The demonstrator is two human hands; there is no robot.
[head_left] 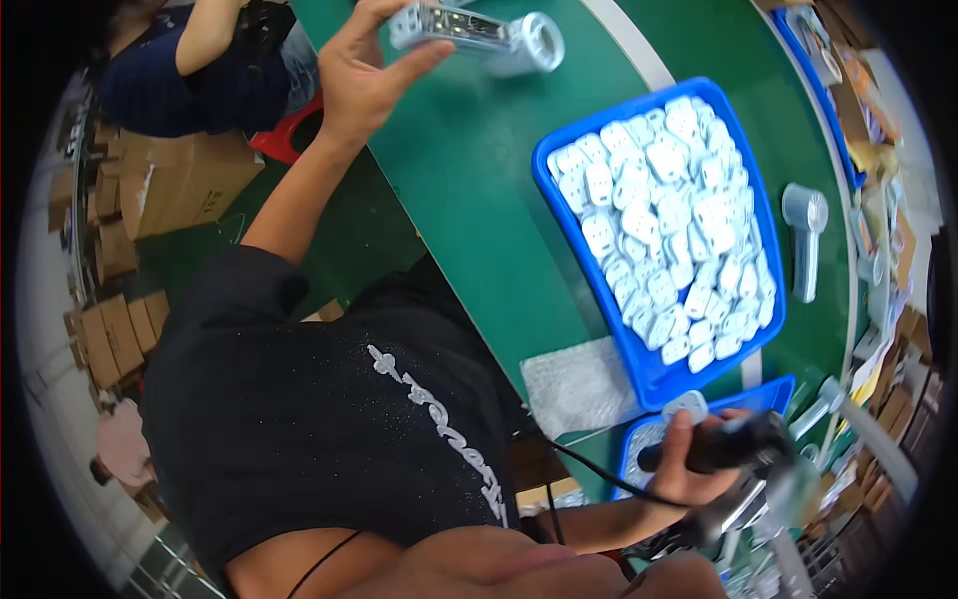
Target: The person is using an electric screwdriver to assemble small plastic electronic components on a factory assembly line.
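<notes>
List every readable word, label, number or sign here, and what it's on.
Black shirt: white script lettering, not transcribed here.
Large cardboard box: small dark marks, too small to read.
Grey device in the left hand: no lettering can be made out.

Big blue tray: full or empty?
Mostly full: white pieces heap over most of the blue tray; bare blue shows at the end near the right hand.

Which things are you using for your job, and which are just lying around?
Seems used:
- pale housing, in left hand
- black tool, small flat piece, in right hand
- blue tray of pale pieces

Probably just around:
- cardboard box
- red seat
</notes>
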